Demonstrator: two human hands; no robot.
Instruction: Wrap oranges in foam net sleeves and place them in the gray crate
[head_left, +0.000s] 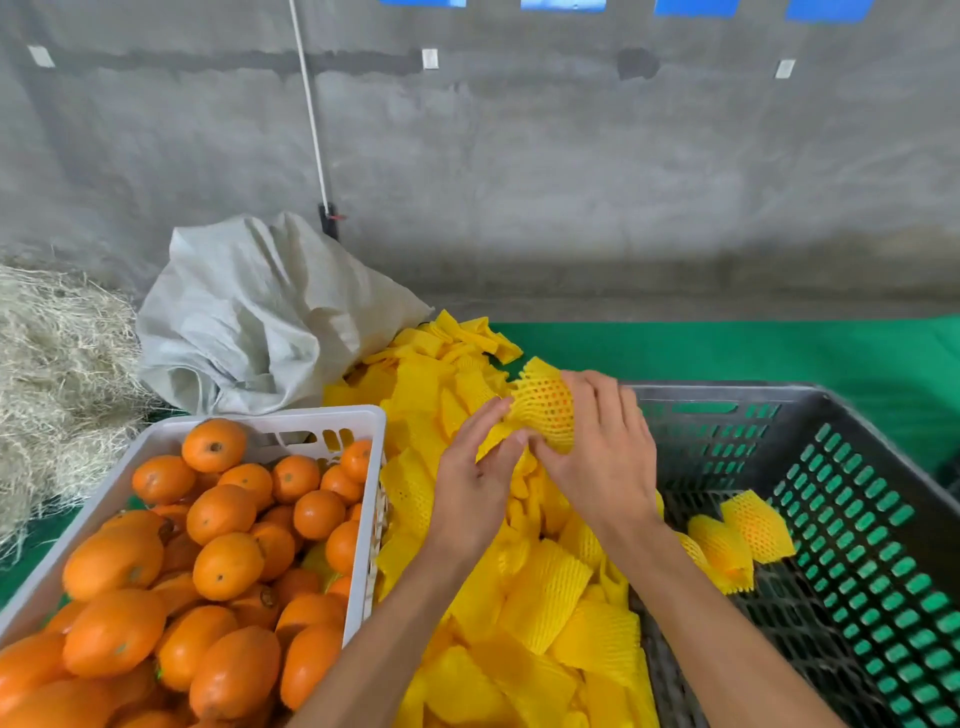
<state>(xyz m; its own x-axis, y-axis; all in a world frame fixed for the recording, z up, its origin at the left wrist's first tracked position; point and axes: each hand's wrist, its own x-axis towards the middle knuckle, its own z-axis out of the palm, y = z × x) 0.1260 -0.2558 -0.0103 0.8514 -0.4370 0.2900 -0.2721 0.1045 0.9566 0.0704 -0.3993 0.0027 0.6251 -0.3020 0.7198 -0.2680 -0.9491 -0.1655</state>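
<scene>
- The right hand (605, 457) cups an orange wrapped in a yellow foam net sleeve (545, 410), fingers curled round it.
- The left hand (475, 480) pinches the sleeve's lower end.
- Below them lies a pile of loose sleeves (540, 597).
- The gray crate (857, 545) on the right holds wrapped oranges (737, 535).
- The white crate (363, 457) on the left holds bare oranges (208, 571).

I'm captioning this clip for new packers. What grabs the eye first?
The white crate heaped with bare oranges at lower left, beside the bright yellow foam sleeve pile in the middle. Above that pile, the left hand and right hand hold a netted orange, next to the gray crate.
</scene>
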